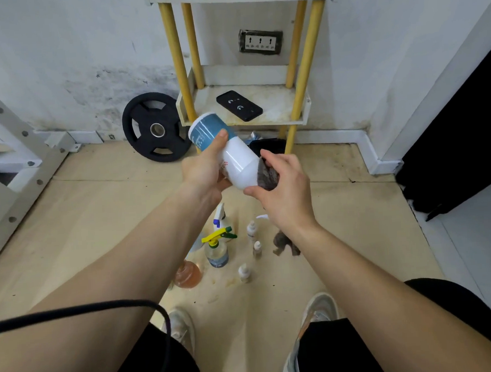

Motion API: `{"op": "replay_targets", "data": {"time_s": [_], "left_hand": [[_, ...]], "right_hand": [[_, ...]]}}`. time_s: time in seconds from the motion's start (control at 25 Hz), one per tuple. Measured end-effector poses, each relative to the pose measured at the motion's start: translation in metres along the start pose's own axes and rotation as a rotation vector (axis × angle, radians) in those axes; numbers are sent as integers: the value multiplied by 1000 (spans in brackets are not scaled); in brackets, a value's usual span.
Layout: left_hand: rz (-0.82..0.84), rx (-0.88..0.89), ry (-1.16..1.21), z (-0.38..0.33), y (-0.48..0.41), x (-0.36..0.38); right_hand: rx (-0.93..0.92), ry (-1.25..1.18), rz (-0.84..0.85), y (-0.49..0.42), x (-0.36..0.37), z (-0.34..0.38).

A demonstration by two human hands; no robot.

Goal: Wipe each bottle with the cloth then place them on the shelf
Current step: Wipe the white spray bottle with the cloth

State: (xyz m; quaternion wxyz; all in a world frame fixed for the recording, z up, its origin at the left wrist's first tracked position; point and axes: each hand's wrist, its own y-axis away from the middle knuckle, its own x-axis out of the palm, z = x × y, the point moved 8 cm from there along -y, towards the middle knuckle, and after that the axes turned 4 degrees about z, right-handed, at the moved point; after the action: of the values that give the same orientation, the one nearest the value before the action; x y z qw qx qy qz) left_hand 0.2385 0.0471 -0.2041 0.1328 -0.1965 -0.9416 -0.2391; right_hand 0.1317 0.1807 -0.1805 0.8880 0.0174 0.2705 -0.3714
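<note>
**Bottle gripped in mid-air, cloth pressed to its near end**

Gripping the white bottle (238,157) in the left hand (203,171), with fingers wrapped round its middle and thumb along the blue label. Clutching the grey cloth (268,174) in the right hand (286,192), with fingers curled round it, pressing it against the bottle's rounded near end, a loose tail hanging under the wrist. Holding the bottle tilted, blue end up and away.

Just beyond the grip: the shelf (277,110), with a black phone (238,105) on its lower board. Straight below the grip, on the floor (97,207): a spray bottle (217,251) with yellow trigger, a white sprayer (219,217), an orange bottle (187,274), three small dropper bottles (251,231). Left of the grip, against the wall: a weight plate (154,128).
</note>
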Motion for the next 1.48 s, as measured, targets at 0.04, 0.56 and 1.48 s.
{"op": "replay_targets", "data": {"time_s": [0.04,0.56,1.48], "left_hand": [[7,-52,22,8,-4,2],[85,-343,259,61,-17,50],[631,-192,-902,162,-43,78]], "right_hand": [[15,-6,6,-2,-4,-4],[230,-322,-102,1,-88,-66],[571,8,96,-44,-19,-178]]}}
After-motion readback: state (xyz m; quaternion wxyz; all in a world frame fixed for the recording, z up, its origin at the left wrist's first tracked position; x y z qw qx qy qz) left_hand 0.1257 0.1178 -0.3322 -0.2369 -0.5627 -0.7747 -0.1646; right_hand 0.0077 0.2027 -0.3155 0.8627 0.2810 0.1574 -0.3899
